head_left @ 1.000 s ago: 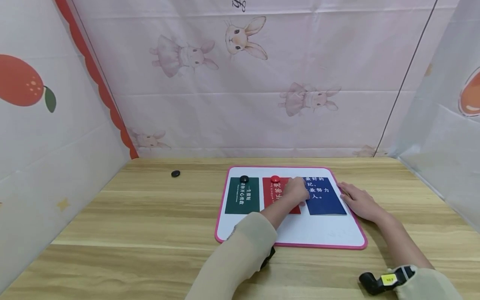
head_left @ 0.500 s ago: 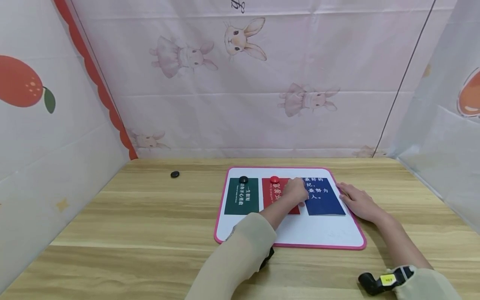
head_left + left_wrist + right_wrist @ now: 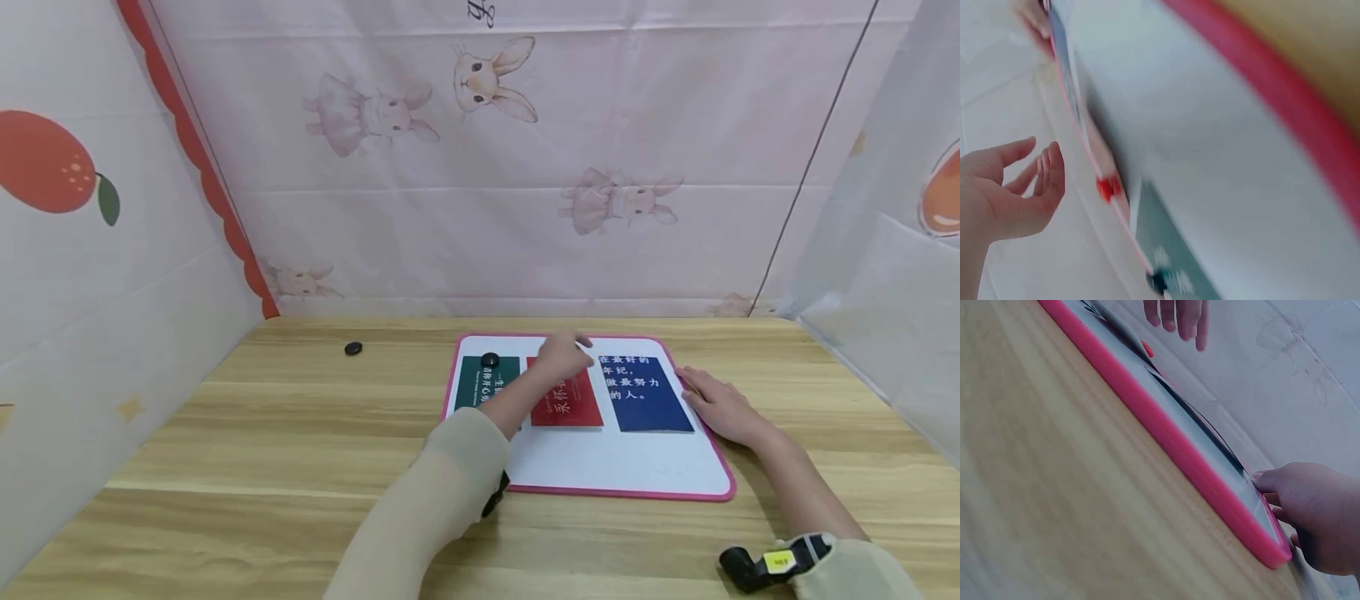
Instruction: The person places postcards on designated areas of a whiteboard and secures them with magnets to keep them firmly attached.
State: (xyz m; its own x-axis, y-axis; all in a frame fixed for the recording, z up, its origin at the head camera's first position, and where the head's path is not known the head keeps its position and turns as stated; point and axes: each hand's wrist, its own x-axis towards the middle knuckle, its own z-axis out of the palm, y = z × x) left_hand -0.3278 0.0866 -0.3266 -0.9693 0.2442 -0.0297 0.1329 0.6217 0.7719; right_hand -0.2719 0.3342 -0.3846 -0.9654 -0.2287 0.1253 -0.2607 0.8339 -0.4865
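Note:
A whiteboard (image 3: 637, 462) with a pink rim lies on the table. On it are a green card (image 3: 480, 392), a red card (image 3: 573, 404) and a blue card (image 3: 652, 396), all printed with white characters. A round black magnet (image 3: 490, 360) sits on the green card's top. The red magnet (image 3: 1108, 187) is at the red card's upper edge, hidden in the head view. My left hand (image 3: 562, 354) hovers above the red card, its fingers loosely bent around nothing. My right hand (image 3: 723, 407) holds the board's right edge, thumb over the rim beside the blue card.
A loose round black piece (image 3: 353, 348), like the black magnet, lies on the wooden table (image 3: 262, 450) to the left of the board. Printed cloth walls (image 3: 450, 242) stand behind the table and along both sides.
My left hand has lifted from between the red and blue cards and moved left and farther back, uncovering the blue card's left edge. My right hand stays at the board's edge.

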